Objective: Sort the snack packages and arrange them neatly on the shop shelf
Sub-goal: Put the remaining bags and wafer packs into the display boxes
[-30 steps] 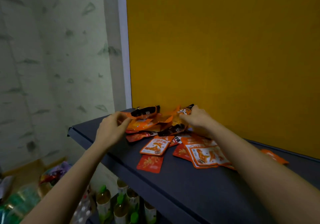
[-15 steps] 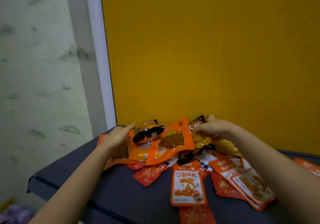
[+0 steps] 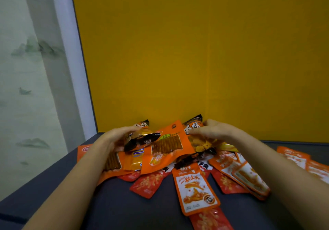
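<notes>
The left hand lies palm down on the left side of the snack pile, fingers curved over a dark pack and an orange-black pack behind it. The thumb side presses on the packs, but I cannot tell if the fingers really close around one of them. The right hand is also palm down, its fingers bent over the top edge of another orange-black pack that leans on the yellow panel. This looks like a light hold on the pack, though the fingertips are partly hidden, so the grip is not sure.

Both forearms come from the lower corners and point toward the pile, with the wrists low, near the packs.

Between the hands lies a big orange pack, tilted, on top of the others. Just beside it on the left a yellow cheese pack shows. In front of the pile a white-orange pack lies flat, and a red pack touches it on the left. More white-orange packs are spread under the right forearm.

All packs rest on the dark shelf, at its back, against the panel. On the left stands a white frame.
</notes>
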